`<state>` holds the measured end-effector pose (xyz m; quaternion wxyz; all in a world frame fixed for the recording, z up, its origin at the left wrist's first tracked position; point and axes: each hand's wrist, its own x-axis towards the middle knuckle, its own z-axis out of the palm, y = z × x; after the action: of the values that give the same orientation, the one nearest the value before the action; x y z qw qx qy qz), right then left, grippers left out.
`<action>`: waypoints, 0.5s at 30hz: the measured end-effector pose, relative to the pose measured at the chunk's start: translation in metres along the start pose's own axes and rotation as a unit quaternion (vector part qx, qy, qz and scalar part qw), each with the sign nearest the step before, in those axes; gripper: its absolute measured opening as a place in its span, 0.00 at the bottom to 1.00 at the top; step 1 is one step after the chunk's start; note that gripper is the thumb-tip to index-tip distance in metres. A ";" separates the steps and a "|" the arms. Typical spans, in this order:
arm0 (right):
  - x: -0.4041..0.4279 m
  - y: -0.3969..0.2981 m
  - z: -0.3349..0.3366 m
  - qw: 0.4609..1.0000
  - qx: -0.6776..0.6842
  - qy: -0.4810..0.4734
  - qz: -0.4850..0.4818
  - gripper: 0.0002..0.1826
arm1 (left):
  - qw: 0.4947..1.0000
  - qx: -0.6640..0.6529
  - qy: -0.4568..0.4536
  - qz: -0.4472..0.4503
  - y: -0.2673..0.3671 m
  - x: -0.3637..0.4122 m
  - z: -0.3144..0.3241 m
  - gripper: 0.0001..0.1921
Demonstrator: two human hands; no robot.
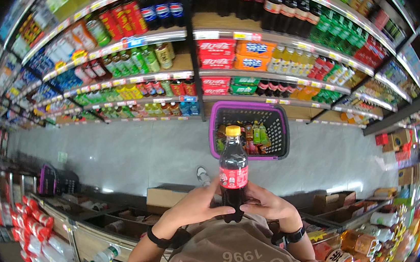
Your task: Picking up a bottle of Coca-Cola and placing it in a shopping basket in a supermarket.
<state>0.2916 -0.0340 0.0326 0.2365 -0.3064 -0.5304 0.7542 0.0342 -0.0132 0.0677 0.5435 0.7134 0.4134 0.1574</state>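
A plastic bottle of dark cola point(232, 163) with a yellow cap and a red label stands upright close before my chest. My left hand point(213, 203) and my right hand point(265, 200) clasp its lower part from both sides, both thumbs on the near side. Their other fingers are partly hidden behind the bottle. Beyond the bottle, a black and purple plastic shopping basket point(281, 131) rests on the floor, holding several drink bottles; the yellow cap overlaps its near left part.
Drink shelves point(226, 68) run across the far side of the aisle. A second shopping basket point(67, 182) sits at the left. Low bins with cardboard boxes point(167, 197) lie close beside me. Bottles point(360, 242) are piled at lower right, and red-and-clear plastic packs point(35, 226) hang at left.
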 end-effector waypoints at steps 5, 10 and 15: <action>-0.037 0.015 -0.025 0.997 -0.031 0.067 -0.020 0.37 | 0.997 0.040 -0.071 -0.008 0.012 0.034 0.014 0.48; -0.116 0.028 -0.050 0.982 -0.143 0.124 0.026 0.28 | 0.988 0.060 -0.065 0.122 0.044 0.040 0.094 0.53; -0.167 -0.005 -0.010 0.968 -0.067 0.240 0.010 0.35 | 0.980 0.061 -0.172 0.084 0.070 0.059 0.100 0.54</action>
<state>0.4161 -0.1397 0.0702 0.3282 -0.4991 -0.5045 0.6235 0.1667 -0.0378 0.0817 0.5467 0.7938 0.2612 0.0519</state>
